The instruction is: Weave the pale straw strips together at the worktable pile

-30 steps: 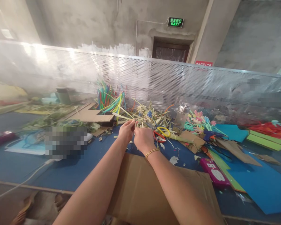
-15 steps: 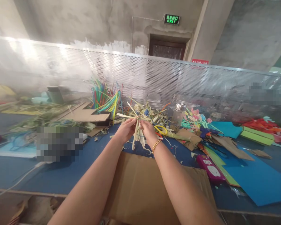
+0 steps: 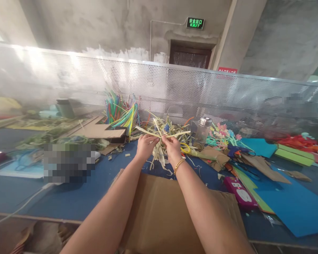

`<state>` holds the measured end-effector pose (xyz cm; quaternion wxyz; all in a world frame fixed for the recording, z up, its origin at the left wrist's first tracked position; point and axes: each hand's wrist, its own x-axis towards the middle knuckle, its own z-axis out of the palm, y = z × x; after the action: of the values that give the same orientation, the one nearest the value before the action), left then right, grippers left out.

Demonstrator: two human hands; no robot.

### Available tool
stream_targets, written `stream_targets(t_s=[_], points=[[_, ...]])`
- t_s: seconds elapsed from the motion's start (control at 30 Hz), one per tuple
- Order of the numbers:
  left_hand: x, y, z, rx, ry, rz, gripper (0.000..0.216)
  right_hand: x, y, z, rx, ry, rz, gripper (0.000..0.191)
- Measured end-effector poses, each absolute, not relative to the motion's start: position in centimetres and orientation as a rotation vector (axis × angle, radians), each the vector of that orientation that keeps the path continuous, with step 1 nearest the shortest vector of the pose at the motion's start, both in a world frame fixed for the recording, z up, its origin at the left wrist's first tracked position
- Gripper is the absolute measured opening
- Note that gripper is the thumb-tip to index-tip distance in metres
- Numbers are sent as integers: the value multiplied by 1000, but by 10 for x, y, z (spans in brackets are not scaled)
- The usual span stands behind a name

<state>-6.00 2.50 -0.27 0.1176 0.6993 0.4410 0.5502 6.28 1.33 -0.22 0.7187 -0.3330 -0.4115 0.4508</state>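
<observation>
Beyond the cardboard sheet (image 3: 161,211), with your left hand (image 3: 145,145) and right hand (image 3: 172,146) together, pinching the crossed husk-like strips (image 3: 148,132), press firmly where they cross.

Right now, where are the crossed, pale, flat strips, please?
In the head view, the crossed, pale, flat strips are near the centre, held by the left hand and right hand, left of the clear, silver-lidded bottle.
</observation>
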Motion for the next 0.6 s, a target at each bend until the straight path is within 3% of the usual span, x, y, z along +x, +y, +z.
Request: stream_targets(t_s=[0.23, 0.6], points=[[-57, 17, 2, 2485, 1318, 1446, 27, 64, 12, -1, -763, -945, 1024, 33], [-55, 22, -1, 2150, 975, 1448, 25, 68, 8, -2, -884, -921, 1102, 33]])
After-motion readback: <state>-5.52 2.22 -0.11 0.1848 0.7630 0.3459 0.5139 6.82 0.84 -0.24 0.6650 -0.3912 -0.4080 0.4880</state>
